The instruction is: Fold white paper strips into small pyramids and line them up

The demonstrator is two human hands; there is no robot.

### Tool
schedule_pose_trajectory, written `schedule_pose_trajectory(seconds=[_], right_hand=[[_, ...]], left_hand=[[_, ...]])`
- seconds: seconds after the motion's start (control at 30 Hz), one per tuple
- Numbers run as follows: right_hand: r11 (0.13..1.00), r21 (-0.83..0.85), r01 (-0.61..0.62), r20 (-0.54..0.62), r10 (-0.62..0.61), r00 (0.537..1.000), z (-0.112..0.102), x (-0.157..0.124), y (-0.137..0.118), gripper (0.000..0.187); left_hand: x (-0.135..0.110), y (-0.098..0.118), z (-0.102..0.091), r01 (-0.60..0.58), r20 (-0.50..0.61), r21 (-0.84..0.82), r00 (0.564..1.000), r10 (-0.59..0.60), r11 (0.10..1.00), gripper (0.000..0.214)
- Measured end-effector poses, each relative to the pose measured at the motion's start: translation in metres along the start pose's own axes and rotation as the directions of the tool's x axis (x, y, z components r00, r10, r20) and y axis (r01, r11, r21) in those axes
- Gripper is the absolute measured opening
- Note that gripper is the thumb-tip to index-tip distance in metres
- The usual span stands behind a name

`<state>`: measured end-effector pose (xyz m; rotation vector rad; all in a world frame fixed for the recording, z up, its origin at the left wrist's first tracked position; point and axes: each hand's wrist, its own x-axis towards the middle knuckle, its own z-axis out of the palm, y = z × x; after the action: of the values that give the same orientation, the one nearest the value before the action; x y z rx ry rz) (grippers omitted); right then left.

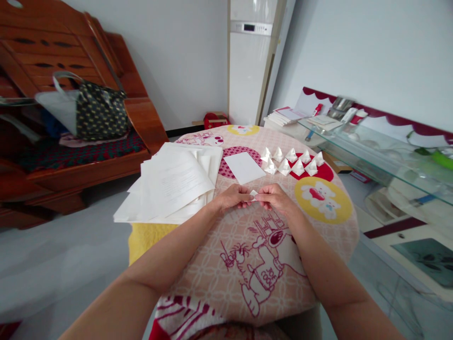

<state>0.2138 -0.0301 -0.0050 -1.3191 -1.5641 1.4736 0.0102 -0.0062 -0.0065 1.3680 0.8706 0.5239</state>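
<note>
Between my two hands is a small folded piece of white paper (254, 194), held just above the cloth-covered table. My left hand (233, 197) pinches its left end, fingers closed. The right end is gripped by my right hand (274, 196), thumb and fingers pressed together. Much of the paper is hidden by the fingers, so its full shape does not show. Right behind the hands lies a flat white sheet (244, 168). Several small pointed folded-paper shapes (298, 167) stand in two rows at the table's far right.
A stack of loose white papers (170, 186) covers the table's left side, overhanging its edge. The round table wears a patterned pink cloth (212, 274). A glass shelf unit (389, 160) stands close on the right. At left is a wooden bench (141, 118) holding a dotted bag (101, 111).
</note>
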Motion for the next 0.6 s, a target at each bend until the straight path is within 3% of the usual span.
schedule_pose_trajectory(seconds=[0.27,0.6], right_hand=[[0.987,0.148,0.063,-0.049,-0.056,0.997,-0.005,0.0,-0.001,0.031],[0.981,0.184,0.062,0.03,-0.069,0.997,-0.014,-0.001,0.002,0.03]], left_hand=[[0.001,-0.001,-0.002,0.041,0.023,-0.205,0.999,-0.037,0.978,0.042],[-0.003,0.002,-0.007,0.164,0.141,-0.195,0.98,-0.138,0.967,0.021]])
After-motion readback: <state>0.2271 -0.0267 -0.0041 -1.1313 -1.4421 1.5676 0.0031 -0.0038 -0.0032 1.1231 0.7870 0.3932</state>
